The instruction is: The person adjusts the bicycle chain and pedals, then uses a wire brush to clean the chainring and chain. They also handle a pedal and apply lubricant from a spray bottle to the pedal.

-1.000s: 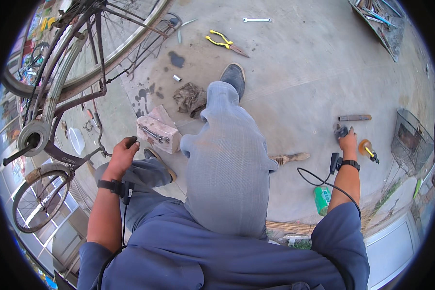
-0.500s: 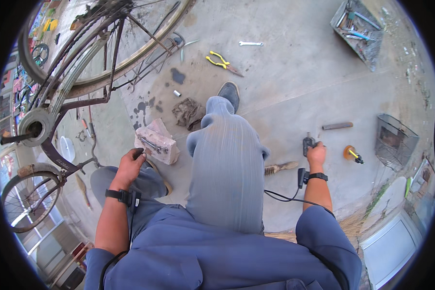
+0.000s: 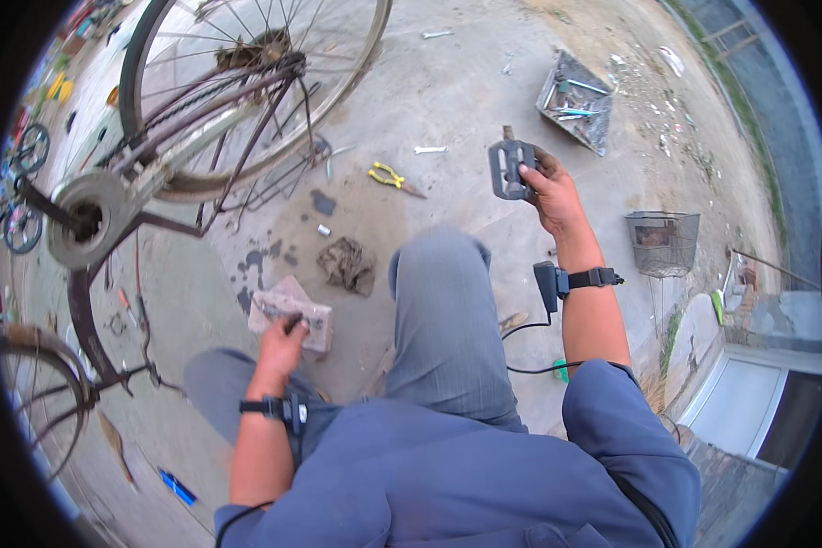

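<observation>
My right hand (image 3: 550,187) holds up a dark bicycle pedal (image 3: 497,173) above the floor, thumb across its frame, with the stub of its axle pointing away from me. My left hand (image 3: 281,345) reaches down to a pale brick (image 3: 314,340). Its fingers close over a metal wrench (image 3: 270,310) lying on the brick, and they hide the tool's middle. A bicycle (image 3: 100,217) stands upturned to my left; its chainwheel and crank arm (image 3: 50,203) face me.
A crumpled brown rag (image 3: 347,265) lies past the brick. Yellow-handled pliers (image 3: 395,180) and a small wrench (image 3: 431,150) lie farther off. A tool tray (image 3: 557,110) and wire basket (image 3: 664,242) stand on the right. A blue object (image 3: 176,487) is at lower left.
My right hand has lifted the pedal off the floor and moved it forward and left. My left hand has moved onto the wrench on the brick. The view has shifted.
</observation>
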The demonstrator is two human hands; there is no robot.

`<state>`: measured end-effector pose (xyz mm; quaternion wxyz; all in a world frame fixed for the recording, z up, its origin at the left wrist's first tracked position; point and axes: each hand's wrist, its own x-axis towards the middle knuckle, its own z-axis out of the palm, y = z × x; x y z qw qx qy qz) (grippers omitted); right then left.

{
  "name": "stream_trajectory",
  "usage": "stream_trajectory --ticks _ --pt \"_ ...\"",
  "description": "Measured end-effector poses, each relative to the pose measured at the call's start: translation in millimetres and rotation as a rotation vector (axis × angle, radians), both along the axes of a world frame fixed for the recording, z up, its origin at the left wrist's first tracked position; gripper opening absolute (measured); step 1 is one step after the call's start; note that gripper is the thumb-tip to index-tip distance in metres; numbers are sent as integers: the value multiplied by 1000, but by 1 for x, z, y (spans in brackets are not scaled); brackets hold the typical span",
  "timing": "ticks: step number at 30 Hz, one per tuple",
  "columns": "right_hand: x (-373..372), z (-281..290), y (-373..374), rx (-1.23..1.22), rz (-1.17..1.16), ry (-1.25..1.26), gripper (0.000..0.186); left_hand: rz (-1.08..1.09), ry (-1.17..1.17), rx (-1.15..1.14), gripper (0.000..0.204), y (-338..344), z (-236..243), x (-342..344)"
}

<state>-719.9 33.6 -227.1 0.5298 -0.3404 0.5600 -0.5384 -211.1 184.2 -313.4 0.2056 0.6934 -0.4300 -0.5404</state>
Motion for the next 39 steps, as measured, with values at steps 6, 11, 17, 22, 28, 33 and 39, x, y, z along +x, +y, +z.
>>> stream_trajectory --ticks 6,11,17,22,28,33,39 --pt "60 35 -89 -41 27 -47 54 -118 43 180 42 -6 -19 8" --pt "78 62 -141 -122 102 -13 56 -145 116 466 44 -15 -29 2" --pt "70 117 -142 -141 95 -4 52 -116 69 562 46 -17 45 10" --pt "46 178 -120 -85 45 -77 50 -201 -16 555 46 -57 143 3" --pt "25 223 -40 110 -71 -356 55 -480 -99 521 45 -136 251 -66" --pt "9 234 33 277 -178 -519 55 -670 -141 452 45 -201 306 -155" --pt "-29 246 88 337 -344 -512 57 -760 -160 420 47 -258 340 -261"
